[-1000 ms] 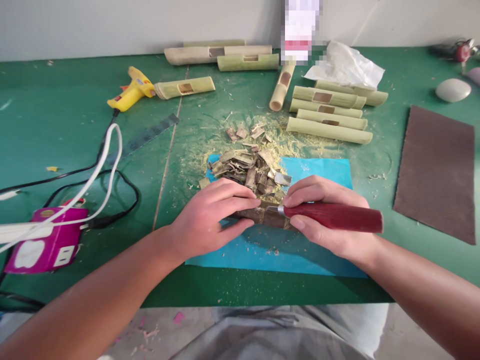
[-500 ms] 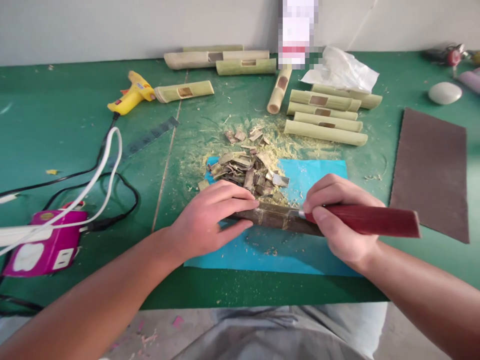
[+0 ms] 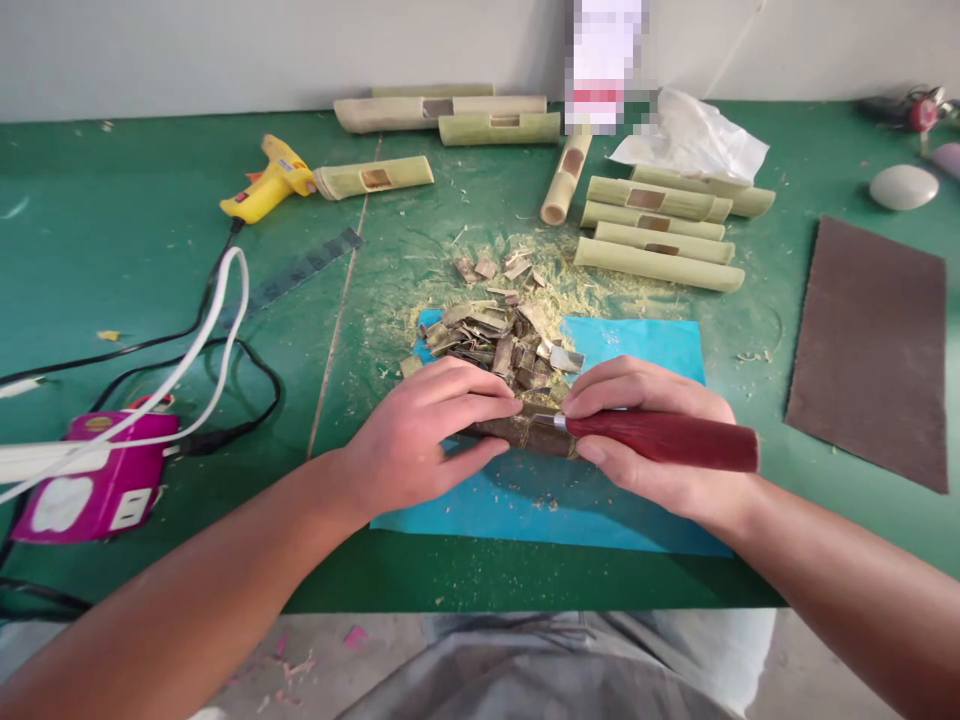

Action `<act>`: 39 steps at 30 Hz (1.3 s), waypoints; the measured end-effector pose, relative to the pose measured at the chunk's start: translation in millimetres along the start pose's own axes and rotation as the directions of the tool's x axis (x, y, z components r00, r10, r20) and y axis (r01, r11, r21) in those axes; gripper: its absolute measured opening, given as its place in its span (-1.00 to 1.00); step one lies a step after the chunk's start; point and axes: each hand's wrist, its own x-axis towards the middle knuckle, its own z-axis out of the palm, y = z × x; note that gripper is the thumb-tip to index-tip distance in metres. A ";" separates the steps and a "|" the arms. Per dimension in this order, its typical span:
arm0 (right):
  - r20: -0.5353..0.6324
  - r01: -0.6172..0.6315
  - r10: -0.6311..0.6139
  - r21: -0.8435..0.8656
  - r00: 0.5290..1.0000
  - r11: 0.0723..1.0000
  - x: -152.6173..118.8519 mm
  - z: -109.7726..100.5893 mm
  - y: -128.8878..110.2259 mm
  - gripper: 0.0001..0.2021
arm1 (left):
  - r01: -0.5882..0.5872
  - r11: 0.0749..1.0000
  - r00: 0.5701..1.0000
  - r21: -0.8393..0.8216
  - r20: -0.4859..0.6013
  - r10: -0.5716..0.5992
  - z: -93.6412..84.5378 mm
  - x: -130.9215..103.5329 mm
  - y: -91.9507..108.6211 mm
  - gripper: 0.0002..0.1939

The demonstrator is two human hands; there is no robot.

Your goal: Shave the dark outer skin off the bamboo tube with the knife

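Observation:
A dark brown bamboo tube (image 3: 546,440) lies crosswise over the blue sheet (image 3: 480,518). My left hand (image 3: 431,430) is closed around its left end, thumb on the near side and fingers on the far side. With my right hand (image 3: 652,415) I grip a carving knife (image 3: 667,438) by its red handle, its short metal blade pointing left onto the tube's upper face. Thumb and fingers of that hand also reach down along the tube's right part, which they hide. Just beyond the tube is a heap of bamboo chips (image 3: 502,345) with pale sawdust around it.
Several notched bamboo tubes (image 3: 660,262) lie at the back right, others (image 3: 499,130) along the wall. At left are a yellow glue gun (image 3: 262,190), a ruler (image 3: 300,272), white and black cords and a magenta power strip (image 3: 97,480). Brown sandpaper (image 3: 870,350) lies at right.
My right hand and the knife have shifted left along the tube, and the handle now lies over the tube. My left hand keeps its hold. The view has moved slightly.

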 end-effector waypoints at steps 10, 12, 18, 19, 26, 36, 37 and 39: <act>-0.197 -0.065 0.047 -0.084 0.979 0.994 -12.2 0.3 -5.4 -0.83 | -0.013 1.000 1.000 -0.024 -0.006 0.012 1.8 2.2 1.1 -0.82; -0.307 -0.068 0.045 -0.066 0.951 0.995 -18.2 1.1 -1.6 -0.83 | -0.001 0.999 1.000 -0.032 -0.001 0.001 1.9 2.4 1.7 -0.83; -0.143 -0.055 0.044 -0.075 0.989 0.996 -8.7 1.5 -2.9 -0.89 | 0.008 1.000 1.000 -0.019 0.002 -0.008 0.0 2.4 2.4 -0.83; -0.101 -0.049 0.041 -0.075 0.994 0.996 -6.0 1.0 -4.2 -0.89 | 0.006 1.000 1.000 -0.014 0.005 -0.005 -0.3 2.4 2.4 -0.83; -0.049 -0.010 0.007 -0.058 0.999 0.998 -3.6 -0.2 -5.5 -0.88 | -0.019 1.000 1.000 0.004 -0.002 0.019 0.5 1.9 1.9 -0.82; -0.064 -0.052 0.056 0.062 0.996 0.997 -8.1 5.8 -2.3 -0.80 | -0.016 1.000 1.000 -0.007 -0.004 0.016 0.3 1.4 0.7 -0.81; -0.063 -0.045 0.050 0.069 0.997 0.997 -8.2 5.9 -1.7 -0.80 | -0.015 1.000 1.000 -0.008 -0.005 0.015 0.3 1.3 0.6 -0.81; -0.054 -0.032 0.036 0.074 0.998 0.997 -7.9 5.8 -0.7 -0.80 | -0.019 1.000 1.000 -0.006 -0.005 0.019 0.3 1.0 0.6 -0.82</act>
